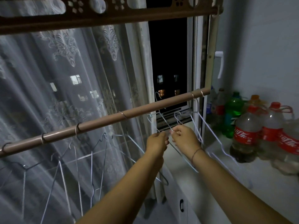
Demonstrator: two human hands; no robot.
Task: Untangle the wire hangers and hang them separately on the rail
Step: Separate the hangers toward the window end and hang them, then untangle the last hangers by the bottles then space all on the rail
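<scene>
A brown rail runs from lower left up to the right in front of a window. Several wire hangers hang from it on the left by their hooks. Just below the rail's middle, a tangled bunch of pale wire hangers is held up, their hooks free of the rail. My left hand pinches the wires of this bunch. My right hand pinches them from the other side, close to the left. Two more hangers hang at the rail's right end.
A lace curtain covers the window on the left; the dark open pane is in the middle. Several plastic bottles stand on a white counter at the right. A perforated brown bar crosses overhead.
</scene>
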